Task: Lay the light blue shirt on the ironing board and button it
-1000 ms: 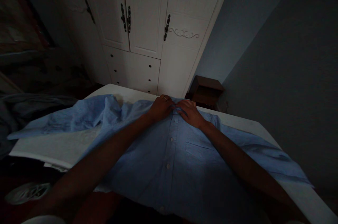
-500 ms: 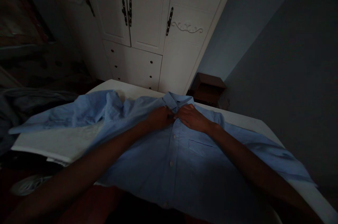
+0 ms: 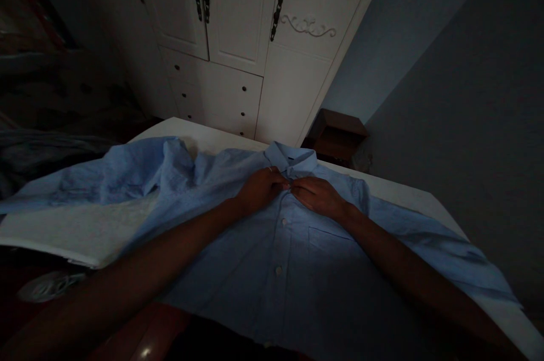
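A light blue button-up shirt (image 3: 238,276) lies face up with its sleeves spread to both sides and its collar (image 3: 293,157) at the far end. On the front placket just below the collar, my left hand (image 3: 261,188) pinches the cloth from the left. My right hand (image 3: 318,196) grips the same spot from the right, its fingertips meeting those of the left. The button between the fingers is mostly hidden. Lower on the placket, a button (image 3: 279,271) shows plainly. A chest pocket (image 3: 329,242) sits below my right hand.
The shirt rests on a white table (image 3: 85,236). Beyond it stands a white wardrobe (image 3: 238,15) with drawers, and a brown cabinet (image 3: 340,128) is by the wall. Dark cloth (image 3: 51,151) lies at the left; something pale and coiled (image 3: 51,286) is at the lower left.
Both hands stay at the upper placket, with fingertips now closer together and the right fingers more folded. The collar is less covered. The camera view has shifted slightly.
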The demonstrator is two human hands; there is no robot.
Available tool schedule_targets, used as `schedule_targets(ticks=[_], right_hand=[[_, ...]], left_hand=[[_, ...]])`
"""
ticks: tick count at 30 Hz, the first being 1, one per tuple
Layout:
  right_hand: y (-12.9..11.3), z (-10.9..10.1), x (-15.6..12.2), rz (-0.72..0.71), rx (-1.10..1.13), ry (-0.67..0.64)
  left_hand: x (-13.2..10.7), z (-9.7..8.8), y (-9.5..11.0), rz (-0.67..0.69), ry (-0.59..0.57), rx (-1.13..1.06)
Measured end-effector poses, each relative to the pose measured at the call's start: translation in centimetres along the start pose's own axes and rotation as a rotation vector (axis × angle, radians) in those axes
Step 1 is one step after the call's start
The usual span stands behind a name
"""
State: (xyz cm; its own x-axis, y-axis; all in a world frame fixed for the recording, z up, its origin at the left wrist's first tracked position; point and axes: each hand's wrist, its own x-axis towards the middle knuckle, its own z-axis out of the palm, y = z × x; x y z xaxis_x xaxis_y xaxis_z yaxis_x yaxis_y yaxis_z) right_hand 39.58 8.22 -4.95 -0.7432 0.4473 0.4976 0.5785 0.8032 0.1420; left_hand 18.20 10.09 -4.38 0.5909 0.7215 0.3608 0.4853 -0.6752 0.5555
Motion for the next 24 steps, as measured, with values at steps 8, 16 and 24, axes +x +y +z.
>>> schedule_targets(ticks=[8, 16, 24], right_hand=[[0.0, 0.2, -0.1, -0.034, -0.079, 0.100], [0.0, -0.2, 0.2, -0.123, -0.090, 0.190], [0.1, 0.1, 0.0, -0.095, -0.058, 0.150]], left_hand=[[-0.1, 0.6, -0.6, 0.020, 0.025, -0.069], [-0.4, 0.2, 0.0, 0.057, -0.032, -0.150], [-1.1, 0.5, 1.4, -0.056, -0.035, 0.032]])
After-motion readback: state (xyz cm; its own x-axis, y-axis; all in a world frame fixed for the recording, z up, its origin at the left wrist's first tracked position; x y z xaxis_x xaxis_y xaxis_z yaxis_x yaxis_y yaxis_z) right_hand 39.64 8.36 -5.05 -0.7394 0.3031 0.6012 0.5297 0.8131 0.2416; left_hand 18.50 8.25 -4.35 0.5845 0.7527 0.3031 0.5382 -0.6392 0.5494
